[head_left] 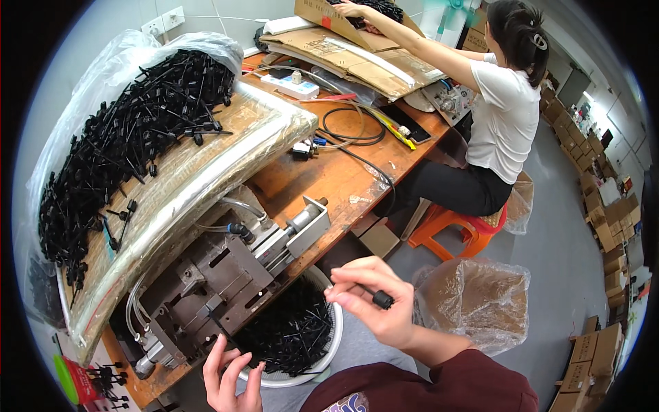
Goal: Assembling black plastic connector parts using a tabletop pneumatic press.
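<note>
My right hand point(377, 302) is pinched around a thin black plastic stick with a ribbed cap point(382, 299), held above the white basket point(336, 329). At the lower left, my left hand point(230, 378) has its fingers apart beside the machine's near edge. Another black stick point(223, 328) slants from the metal fixture point(223, 278) toward the left fingertips; whether they touch it I cannot tell. The fixture has a dark steel bed, a pneumatic cylinder point(302, 221) and air hoses. Many black sticks point(288, 336) fill the basket below.
A heap of black capped sticks point(137, 117) lies on a plastic-wrapped cardboard slab point(206, 151). Cables and a power strip point(290, 86) cross the wooden table point(302, 175). A co-worker point(504, 117) sits at the far right on an orange stool point(456, 233). A plastic-lined box point(473, 302) stands on the floor.
</note>
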A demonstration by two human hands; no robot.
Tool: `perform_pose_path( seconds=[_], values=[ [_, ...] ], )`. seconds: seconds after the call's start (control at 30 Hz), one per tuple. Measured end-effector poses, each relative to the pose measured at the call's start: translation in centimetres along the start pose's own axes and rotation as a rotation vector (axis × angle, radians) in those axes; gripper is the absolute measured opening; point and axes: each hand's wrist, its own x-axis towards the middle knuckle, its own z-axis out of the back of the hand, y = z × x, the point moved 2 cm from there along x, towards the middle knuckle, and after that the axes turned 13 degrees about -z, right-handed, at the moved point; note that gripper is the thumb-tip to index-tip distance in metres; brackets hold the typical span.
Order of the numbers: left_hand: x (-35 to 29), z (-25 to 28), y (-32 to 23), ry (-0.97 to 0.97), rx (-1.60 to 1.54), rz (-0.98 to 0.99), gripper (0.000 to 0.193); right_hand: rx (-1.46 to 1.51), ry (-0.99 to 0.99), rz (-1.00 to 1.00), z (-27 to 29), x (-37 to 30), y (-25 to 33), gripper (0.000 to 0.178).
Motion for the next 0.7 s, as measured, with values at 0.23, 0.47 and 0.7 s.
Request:
perform_pose_path(
  seconds=[0.23, 0.47, 0.7],
  values=[
    [1.3, 0.6, -0.2, -0.008, -0.074, -0.136, 0.020, 0.068, 0.115, 0.091, -2.9, -0.4, -0.2, 0.029],
    [1.0, 0.6, 0.4, -0.003, -0.055, -0.135, 0.019, 0.044, 0.203, 0.025, -3.1, -1.7, -2.7, 0.032],
    [1.5, 0.8, -0.1, -0.024, -0.013, -0.178, 0.021, 0.121, 0.286, 0.060, -3.0, -2.8, -3.4, 0.044]
  ],
)
